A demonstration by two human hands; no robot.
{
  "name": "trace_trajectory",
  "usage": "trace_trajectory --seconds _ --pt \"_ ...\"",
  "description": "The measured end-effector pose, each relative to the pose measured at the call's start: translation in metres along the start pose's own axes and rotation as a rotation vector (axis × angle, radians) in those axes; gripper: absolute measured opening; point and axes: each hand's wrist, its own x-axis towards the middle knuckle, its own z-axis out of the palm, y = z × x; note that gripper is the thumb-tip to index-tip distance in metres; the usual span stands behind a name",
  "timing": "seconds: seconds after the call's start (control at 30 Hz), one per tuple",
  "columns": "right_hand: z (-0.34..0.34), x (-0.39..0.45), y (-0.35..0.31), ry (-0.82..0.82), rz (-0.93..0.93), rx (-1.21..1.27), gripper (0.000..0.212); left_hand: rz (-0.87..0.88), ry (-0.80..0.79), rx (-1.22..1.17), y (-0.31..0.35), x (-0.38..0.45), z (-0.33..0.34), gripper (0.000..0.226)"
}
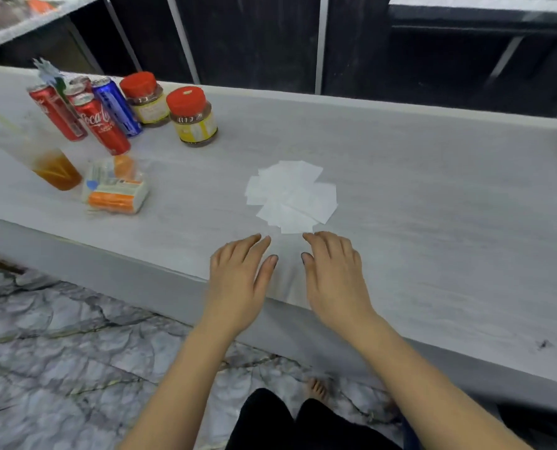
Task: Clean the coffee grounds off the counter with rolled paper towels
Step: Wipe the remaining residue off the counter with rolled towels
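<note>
Both hands' grip slack beside flat, fanned white paper towels (291,196)

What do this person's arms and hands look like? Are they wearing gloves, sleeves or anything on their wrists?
Both arms are bare as far up as the picture shows, with no sleeves in sight. The left hand and right hand wear no gloves, and no rings, watch or bracelets show. The thumbnails look dark, perhaps painted, though the picture is too blurred to be sure.
</note>
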Motion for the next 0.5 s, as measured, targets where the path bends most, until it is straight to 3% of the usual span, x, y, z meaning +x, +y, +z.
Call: trace_trajectory --seconds 0.3,0.5 --pt "0.033 0.111 0.026 0.004 0.146 -0.088 0.029 0.078 -0.070 -0.015 -0.041 0.120 0.030 0.052" --pt "0.056 0.156 0.035 -0.022 0.199 -0.124 0.033 0.106 -0.165 0.014 -0.052 0.154 0.060 0.058"
